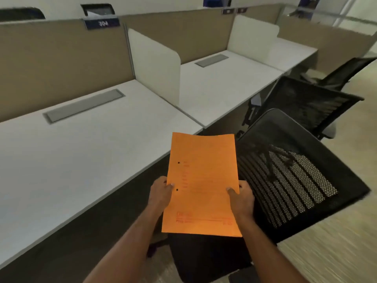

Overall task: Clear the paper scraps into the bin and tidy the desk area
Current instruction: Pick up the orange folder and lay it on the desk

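Observation:
An orange paper folder (202,180) with two punch holes and red print is held flat in front of me, off the desk's front edge and above a black chair seat. My left hand (161,193) grips its left edge with the thumb on top. My right hand (240,197) grips its right edge the same way. The white desk (71,156) lies to the left of the folder. No paper scraps or bin show in view.
A black mesh office chair (289,176) stands right beside the folder, with two more chairs (306,103) behind it. White dividers (155,64) split the desks; grey cable flaps (83,108) sit in them. Tan partition panels run along the back. Wood-look floor lies at right.

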The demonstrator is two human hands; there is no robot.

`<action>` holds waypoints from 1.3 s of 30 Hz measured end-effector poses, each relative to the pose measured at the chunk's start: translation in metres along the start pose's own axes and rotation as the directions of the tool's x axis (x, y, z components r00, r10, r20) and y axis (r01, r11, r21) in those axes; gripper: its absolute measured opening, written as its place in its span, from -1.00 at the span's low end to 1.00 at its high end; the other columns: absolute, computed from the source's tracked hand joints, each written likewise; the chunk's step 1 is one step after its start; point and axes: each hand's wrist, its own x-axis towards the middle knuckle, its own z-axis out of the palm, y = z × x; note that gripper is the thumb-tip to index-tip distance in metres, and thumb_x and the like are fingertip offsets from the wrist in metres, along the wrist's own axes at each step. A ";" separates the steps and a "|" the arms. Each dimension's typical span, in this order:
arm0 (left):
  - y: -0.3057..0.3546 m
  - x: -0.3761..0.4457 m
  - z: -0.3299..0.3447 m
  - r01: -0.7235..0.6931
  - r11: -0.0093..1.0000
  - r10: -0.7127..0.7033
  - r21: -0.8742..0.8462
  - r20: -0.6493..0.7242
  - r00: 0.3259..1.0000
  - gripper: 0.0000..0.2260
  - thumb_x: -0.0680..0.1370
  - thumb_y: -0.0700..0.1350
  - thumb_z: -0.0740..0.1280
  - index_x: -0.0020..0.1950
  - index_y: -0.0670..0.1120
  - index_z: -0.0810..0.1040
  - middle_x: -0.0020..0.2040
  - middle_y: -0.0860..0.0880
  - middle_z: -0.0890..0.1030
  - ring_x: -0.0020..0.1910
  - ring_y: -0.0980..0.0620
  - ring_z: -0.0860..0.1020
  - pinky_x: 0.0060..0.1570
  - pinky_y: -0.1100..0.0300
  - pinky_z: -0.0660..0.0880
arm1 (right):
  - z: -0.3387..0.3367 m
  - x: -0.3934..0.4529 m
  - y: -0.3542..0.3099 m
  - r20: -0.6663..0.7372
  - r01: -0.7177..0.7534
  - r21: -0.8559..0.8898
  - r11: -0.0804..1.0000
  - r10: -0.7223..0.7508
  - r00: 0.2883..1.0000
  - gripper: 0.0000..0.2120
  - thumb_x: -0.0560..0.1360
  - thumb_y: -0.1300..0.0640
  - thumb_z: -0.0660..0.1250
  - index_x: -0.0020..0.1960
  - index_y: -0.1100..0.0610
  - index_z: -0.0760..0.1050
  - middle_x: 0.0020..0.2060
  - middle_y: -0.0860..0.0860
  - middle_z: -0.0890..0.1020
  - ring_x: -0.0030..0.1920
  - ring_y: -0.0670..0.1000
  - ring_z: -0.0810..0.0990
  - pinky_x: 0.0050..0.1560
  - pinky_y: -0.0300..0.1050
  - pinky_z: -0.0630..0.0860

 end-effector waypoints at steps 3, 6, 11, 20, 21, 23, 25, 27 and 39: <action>0.026 -0.034 -0.038 -0.037 0.999 0.037 0.002 -0.019 0.999 -0.92 0.62 -0.14 0.24 0.05 -0.09 0.52 0.01 -0.09 0.63 -0.05 -0.04 0.62 -0.04 -0.01 0.57 | -0.013 -0.022 -0.041 0.027 0.058 0.016 0.998 -0.058 0.998 -0.86 0.52 0.20 0.40 0.06 0.08 0.52 -0.13 -0.05 0.62 -0.13 -0.08 0.60 -0.25 -0.17 0.44; 0.043 -0.065 -0.073 -0.085 0.996 0.085 -0.013 -0.030 0.996 -0.88 0.62 -0.16 0.23 0.02 -0.07 0.57 -0.02 -0.07 0.64 -0.04 -0.07 0.64 -0.02 -0.05 0.61 | -0.020 -0.046 -0.075 0.056 0.116 0.036 0.993 -0.118 0.991 -0.87 0.53 0.18 0.40 0.03 0.04 0.49 -0.14 -0.09 0.59 -0.14 -0.14 0.56 -0.28 -0.23 0.40; 0.047 -0.106 -0.125 -0.027 0.998 0.017 -0.056 -0.171 0.985 -0.90 0.64 -0.18 0.21 0.09 -0.13 0.50 -0.02 -0.07 0.59 -0.02 -0.10 0.63 0.00 -0.08 0.61 | -0.005 -0.079 -0.119 0.150 0.197 0.070 0.978 -0.206 0.967 -0.89 0.54 0.14 0.38 -0.02 -0.01 0.46 -0.18 -0.12 0.57 -0.16 -0.12 0.55 -0.28 -0.18 0.40; -0.042 -0.158 -0.235 0.103 0.984 -0.154 -0.143 -0.410 0.899 -0.92 0.63 -0.16 0.22 0.09 -0.11 0.47 0.00 -0.09 0.59 -0.03 -0.08 0.62 0.02 -0.10 0.61 | 0.101 -0.158 -0.165 0.424 0.310 0.138 0.941 -0.339 0.840 -0.91 0.54 0.15 0.38 0.03 0.05 0.49 -0.17 -0.11 0.57 -0.19 -0.19 0.54 -0.31 -0.24 0.38; -0.055 -0.162 -0.246 0.121 0.980 -0.178 -0.156 -0.432 0.884 -0.91 0.63 -0.15 0.22 0.09 -0.12 0.47 -0.01 -0.09 0.59 -0.02 -0.08 0.62 0.03 -0.10 0.61 | 0.115 -0.168 -0.168 0.455 0.313 0.149 0.938 -0.346 0.820 -0.90 0.55 0.14 0.37 0.04 0.05 0.49 -0.15 -0.10 0.58 -0.17 -0.16 0.56 -0.28 -0.22 0.42; -0.076 -0.168 -0.264 0.147 0.973 -0.215 -0.178 -0.464 0.860 -0.90 0.62 -0.13 0.22 0.10 -0.11 0.47 -0.02 -0.07 0.59 -0.04 -0.07 0.62 0.01 -0.10 0.62 | 0.138 -0.185 -0.172 0.500 0.330 0.142 0.933 -0.355 0.790 -0.89 0.56 0.12 0.36 0.06 0.05 0.48 -0.12 -0.08 0.59 -0.14 -0.10 0.58 -0.22 -0.14 0.50; -0.095 -0.173 -0.280 0.168 0.968 -0.239 -0.184 -0.492 0.837 -0.92 0.62 -0.13 0.21 0.07 -0.08 0.46 -0.06 -0.02 0.58 -0.08 -0.02 0.61 -0.10 -0.02 0.62 | 0.161 -0.201 -0.175 0.532 0.345 0.129 0.930 -0.359 0.767 -0.89 0.56 0.11 0.36 0.05 0.03 0.46 -0.12 -0.10 0.57 -0.14 -0.10 0.58 -0.24 -0.15 0.49; -0.115 -0.175 -0.295 0.189 0.968 -0.249 -0.166 -0.512 0.822 -0.95 0.60 -0.14 0.21 0.03 -0.04 0.44 -0.11 0.04 0.55 -0.15 0.06 0.58 -0.28 0.12 0.52 | 0.185 -0.217 -0.175 0.557 0.360 0.115 0.926 -0.360 0.748 -0.89 0.56 0.12 0.36 0.03 0.00 0.44 -0.14 -0.13 0.56 -0.16 -0.13 0.57 -0.31 -0.23 0.42; -0.194 -0.132 -0.395 0.235 0.965 -0.261 -0.116 -0.510 0.819 -0.94 0.61 -0.12 0.24 -0.06 -0.01 0.47 -0.19 0.10 0.54 -0.24 0.14 0.55 -0.36 0.25 0.39 | 0.312 -0.272 -0.204 0.582 0.387 0.000 0.922 -0.314 0.750 -0.85 0.57 0.15 0.35 0.14 0.06 0.48 -0.02 -0.01 0.61 -0.16 -0.10 0.56 -0.26 -0.22 0.43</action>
